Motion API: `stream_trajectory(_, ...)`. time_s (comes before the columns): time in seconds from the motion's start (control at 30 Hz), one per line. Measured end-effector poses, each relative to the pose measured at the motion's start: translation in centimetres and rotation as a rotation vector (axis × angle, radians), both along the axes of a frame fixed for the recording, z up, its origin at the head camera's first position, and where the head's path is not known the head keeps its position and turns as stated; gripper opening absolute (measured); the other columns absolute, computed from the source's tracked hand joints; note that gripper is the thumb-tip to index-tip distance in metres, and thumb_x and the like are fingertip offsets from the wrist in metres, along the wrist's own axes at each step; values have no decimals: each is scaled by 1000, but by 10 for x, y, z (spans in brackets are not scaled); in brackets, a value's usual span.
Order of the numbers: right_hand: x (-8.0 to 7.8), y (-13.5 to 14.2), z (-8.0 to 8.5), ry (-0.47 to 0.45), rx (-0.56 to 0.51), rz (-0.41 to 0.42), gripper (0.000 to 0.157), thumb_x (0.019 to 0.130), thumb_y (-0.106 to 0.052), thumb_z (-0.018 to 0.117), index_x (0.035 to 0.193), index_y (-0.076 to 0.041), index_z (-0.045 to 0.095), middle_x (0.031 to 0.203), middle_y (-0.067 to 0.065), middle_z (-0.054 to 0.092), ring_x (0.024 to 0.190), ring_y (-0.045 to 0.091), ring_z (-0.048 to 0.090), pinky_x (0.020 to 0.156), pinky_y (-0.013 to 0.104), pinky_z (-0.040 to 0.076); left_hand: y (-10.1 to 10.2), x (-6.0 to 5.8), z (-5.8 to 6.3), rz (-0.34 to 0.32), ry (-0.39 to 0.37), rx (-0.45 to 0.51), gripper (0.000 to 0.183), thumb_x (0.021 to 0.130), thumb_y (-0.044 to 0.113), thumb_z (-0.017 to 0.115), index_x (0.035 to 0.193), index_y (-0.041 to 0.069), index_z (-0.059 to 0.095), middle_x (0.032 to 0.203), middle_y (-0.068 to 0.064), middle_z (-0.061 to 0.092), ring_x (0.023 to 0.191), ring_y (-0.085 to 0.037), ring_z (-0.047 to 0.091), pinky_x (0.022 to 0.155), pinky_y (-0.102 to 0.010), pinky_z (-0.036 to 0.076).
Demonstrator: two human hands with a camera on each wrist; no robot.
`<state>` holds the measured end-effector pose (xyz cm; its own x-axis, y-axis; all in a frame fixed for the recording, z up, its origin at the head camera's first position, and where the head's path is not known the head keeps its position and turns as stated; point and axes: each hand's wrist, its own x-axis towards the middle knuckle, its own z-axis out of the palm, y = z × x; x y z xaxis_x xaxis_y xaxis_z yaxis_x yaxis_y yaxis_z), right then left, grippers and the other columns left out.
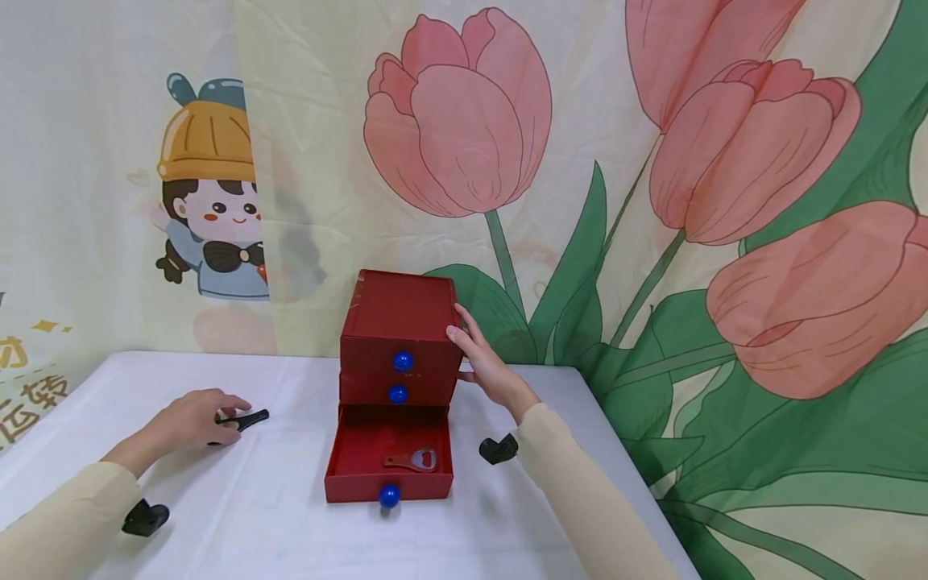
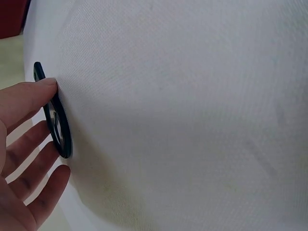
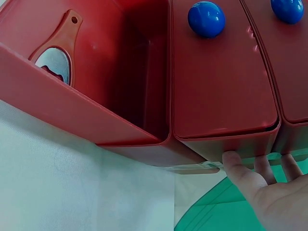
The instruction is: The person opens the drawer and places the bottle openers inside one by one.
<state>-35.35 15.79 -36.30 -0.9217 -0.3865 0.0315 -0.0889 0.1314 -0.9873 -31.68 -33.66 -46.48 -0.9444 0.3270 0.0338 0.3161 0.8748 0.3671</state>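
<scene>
My left hand point(image 1: 192, 423) is low over the left side of the table and pinches a black bottle opener point(image 2: 60, 120). Its thumb lies over the opener's handle, with the other fingers along the far side; a metal insert shows in the ring end. On the right, my right hand point(image 1: 496, 370) rests its fingertips against the side of a red drawer cabinet point(image 1: 399, 306), fingers fairly straight. The cabinet's bottom drawer point(image 1: 355, 459) is pulled out. Inside it lies a bottle opener with a brown handle point(image 3: 67, 33) and a metal head. The upper two drawers are closed.
Each drawer has a round blue knob point(image 1: 389, 495). A white cloth covers the table point(image 1: 268, 499), and a curtain with printed tulips point(image 1: 464, 121) hangs behind it. Black wrist-worn devices point(image 1: 498, 449) show beneath both sleeves.
</scene>
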Motion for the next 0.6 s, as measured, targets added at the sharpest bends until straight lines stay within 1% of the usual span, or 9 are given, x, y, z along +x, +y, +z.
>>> stream_trajectory(0.33, 0, 0, 0, -4, 7, -2, 72, 106, -57, 53, 165, -54, 12, 171, 3, 27, 154, 35, 33, 116, 70, 40, 0, -3, -4, -12, -5, 4, 37, 84, 14, 86, 119, 4, 77, 101, -7, 71, 90, -24, 62, 80, -52, 55)
stream_trajectory(0.5, -1, 0, 0, -5, 15, -1, 72, 106, -57, 54, 165, -54, 12, 171, 3, 28, 155, 35, 32, 116, 70, 40, 2, -1, -2, -23, 1, -5, 36, 84, 14, 86, 117, 5, 77, 100, -6, 71, 88, -24, 62, 79, -51, 56)
stream_trajectory(0.6, -1, 0, 1, 0, 17, -1, 73, 106, -56, 54, 165, -53, 12, 171, 3, 27, 156, 36, 31, 116, 71, 40, 4, -1, 0, -26, 1, -1, 36, 84, 14, 86, 118, 5, 77, 99, -6, 70, 88, -23, 61, 78, -48, 55)
